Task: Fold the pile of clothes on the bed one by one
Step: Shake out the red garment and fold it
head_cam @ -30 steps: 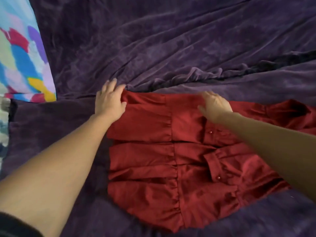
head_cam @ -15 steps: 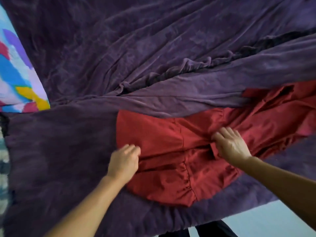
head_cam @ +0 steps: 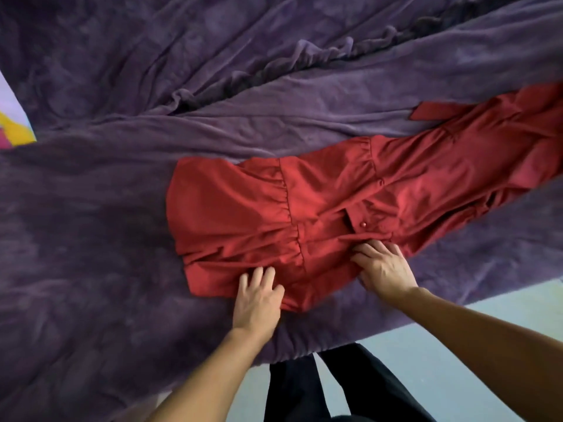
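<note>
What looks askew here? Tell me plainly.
The red garment lies slantwise, bunched in creases by the left hand and right hand; a loose flap pokes out along its far edge. The purple blanket behind is rumpled.

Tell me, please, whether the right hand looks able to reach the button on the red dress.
Probably yes: the right hand rests on the dress close beside the button, with nothing covering it.

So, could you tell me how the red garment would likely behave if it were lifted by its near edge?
Probably floppy: the red garment lies in soft gathers and creases, so it would sag between grips. Likely light: the cloth looks thin. Pushed, it would probably bunch rather than slide whole.
</note>
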A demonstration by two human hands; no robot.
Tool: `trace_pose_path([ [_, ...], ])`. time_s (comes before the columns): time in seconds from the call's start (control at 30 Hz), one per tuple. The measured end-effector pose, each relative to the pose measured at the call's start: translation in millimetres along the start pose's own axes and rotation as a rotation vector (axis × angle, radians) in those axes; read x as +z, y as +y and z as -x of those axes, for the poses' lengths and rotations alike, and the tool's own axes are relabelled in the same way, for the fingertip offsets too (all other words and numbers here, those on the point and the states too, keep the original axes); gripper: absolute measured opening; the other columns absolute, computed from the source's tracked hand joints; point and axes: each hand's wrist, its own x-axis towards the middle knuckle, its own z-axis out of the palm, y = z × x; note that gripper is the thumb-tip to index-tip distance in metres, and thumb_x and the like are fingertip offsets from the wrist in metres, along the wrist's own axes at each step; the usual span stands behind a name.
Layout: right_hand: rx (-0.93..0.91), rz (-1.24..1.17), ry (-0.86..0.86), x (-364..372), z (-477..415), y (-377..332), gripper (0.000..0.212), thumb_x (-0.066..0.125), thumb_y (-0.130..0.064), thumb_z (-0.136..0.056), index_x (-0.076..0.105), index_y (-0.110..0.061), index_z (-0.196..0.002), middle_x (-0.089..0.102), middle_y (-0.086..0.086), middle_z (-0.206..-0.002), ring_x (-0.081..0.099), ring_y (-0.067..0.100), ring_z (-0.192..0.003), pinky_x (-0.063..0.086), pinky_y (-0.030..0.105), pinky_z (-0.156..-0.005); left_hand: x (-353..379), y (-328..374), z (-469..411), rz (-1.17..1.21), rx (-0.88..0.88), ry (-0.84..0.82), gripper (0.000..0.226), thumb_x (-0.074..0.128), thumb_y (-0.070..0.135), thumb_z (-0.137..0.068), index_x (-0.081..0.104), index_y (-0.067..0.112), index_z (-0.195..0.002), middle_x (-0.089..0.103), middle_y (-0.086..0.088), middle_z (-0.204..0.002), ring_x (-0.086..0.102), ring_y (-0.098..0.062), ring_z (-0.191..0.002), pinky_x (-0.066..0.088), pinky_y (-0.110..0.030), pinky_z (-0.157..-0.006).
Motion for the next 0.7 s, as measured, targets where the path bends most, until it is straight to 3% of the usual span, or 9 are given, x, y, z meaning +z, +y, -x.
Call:
trace_pose_path([
  [0.1, 0.048, -0.05, -0.158, -15.1, 13.5, 10.5, 0.024, 0.063, -0.027, -0.081, 0.067, -0.023, -0.105, 0.07, -0.001, -0.101, 0.064, 0.024, -0.1, 0.04, 0.037, -0.083, -12.4, -3.7, 10.0, 0.31, -0.014, 0.086, 0.025, 0.066, 0.019, -0.072, 0.07, 0.014, -0.096, 0.067, -0.006, -0.11, 0.058, -0.029, -0.108, 0.043, -0.039, -0.09],
  [0.17, 0.1, -0.11, -0.207, -30.5, 16.5, 14.3, 0.018, 0.052, -0.03, -0.089, 0.062, -0.023, -0.102, 0.07, 0.004, -0.1, 0.063, 0.03, -0.101, 0.042, 0.036, -0.081, -30.4, -11.6, 20.2, 0.628, -0.176, 0.105, 0.024, 0.066, 0.016, -0.073, 0.072, 0.007, -0.095, 0.072, -0.012, -0.095, 0.066, -0.027, -0.092, 0.05, -0.037, -0.082],
  [0.23, 0.113, -0.15, -0.233, -56.4, 0.3, 13.6, 0.02, 0.05, -0.031, -0.091, 0.063, -0.022, -0.102, 0.069, 0.008, -0.104, 0.062, 0.033, -0.1, 0.046, 0.037, -0.079, -51.8, -27.6, 19.1, 0.853, -0.265, 0.108, 0.017, 0.059, 0.022, -0.07, 0.07, 0.01, -0.074, 0.069, -0.008, -0.069, 0.061, -0.014, -0.067, 0.048, -0.035, -0.065],
  [0.3, 0.113, -0.192, -0.147, -88.6, -33.6, 8.0, 0.022, 0.052, -0.029, -0.092, 0.066, -0.021, -0.106, 0.069, 0.01, -0.107, 0.063, 0.033, -0.102, 0.046, 0.036, -0.079, -73.6, -53.1, 4.0, 0.982, -0.352, 0.131, 0.007, 0.063, 0.019, -0.072, 0.064, 0.016, -0.065, 0.061, 0.0, -0.059, 0.052, -0.006, -0.059, 0.04, -0.032, -0.06],
  [0.4, 0.2, -0.256, 0.162, -136.6, -84.7, -1.9, 0.027, 0.053, -0.03, -0.092, 0.063, -0.021, -0.115, 0.067, 0.009, -0.115, 0.061, 0.034, -0.106, 0.046, 0.04, -0.085, -102.8, -102.1, -32.4, 1.086, -0.685, 0.455, 0.013, 0.068, 0.006, -0.082, 0.07, 0.001, -0.094, 0.07, -0.019, -0.088, 0.066, -0.027, -0.084, 0.052, -0.039, -0.081],
  [0.5, 0.251, -0.223, 0.403, -157.2, -105.5, -9.8, 0.032, 0.054, -0.024, -0.089, 0.06, -0.016, -0.119, 0.062, 0.011, -0.117, 0.056, 0.035, -0.11, 0.042, 0.044, -0.087, -123.3, -134.7, -48.8, 1.01, -1.016, 0.797, 0.029, 0.067, 0.024, -0.085, 0.066, 0.005, -0.108, 0.068, -0.019, -0.105, 0.063, -0.034, -0.101, 0.045, -0.035, -0.089],
  [0.53, 0.221, -0.185, 0.444, -155.7, -105.0, -14.1, 0.032, 0.055, -0.023, -0.087, 0.061, -0.015, -0.118, 0.062, 0.011, -0.115, 0.056, 0.035, -0.108, 0.042, 0.045, -0.085, -125.2, -136.4, -50.7, 1.029, -1.024, 0.783, 0.042, 0.069, 0.035, -0.083, 0.062, 0.008, -0.115, 0.065, -0.018, -0.112, 0.061, -0.034, -0.105, 0.043, -0.035, -0.09],
  [0.6, 0.101, -0.113, 0.459, -138.0, -97.2, -26.7, 0.034, 0.06, -0.02, -0.082, 0.064, -0.015, -0.116, 0.061, 0.011, -0.118, 0.056, 0.036, -0.109, 0.044, 0.046, -0.082, -116.2, -129.6, -48.1, 0.949, -0.89, 0.58, 0.081, 0.073, 0.059, -0.07, 0.047, 0.015, -0.133, 0.052, -0.017, -0.132, 0.051, -0.034, -0.12, 0.04, -0.04, -0.098],
  [0.7, -0.114, -0.043, 0.345, -87.8, -86.2, -54.9, 0.05, 0.071, -0.022, -0.074, 0.064, -0.017, -0.123, 0.052, 0.016, -0.139, 0.049, 0.036, -0.127, 0.045, 0.048, -0.09, -79.6, -100.8, -35.2, 0.403, -0.568, 0.353, 0.116, 0.074, 0.072, -0.051, 0.028, 0.024, -0.146, 0.025, -0.016, -0.153, 0.028, -0.034, -0.139, 0.032, -0.052, -0.103],
])
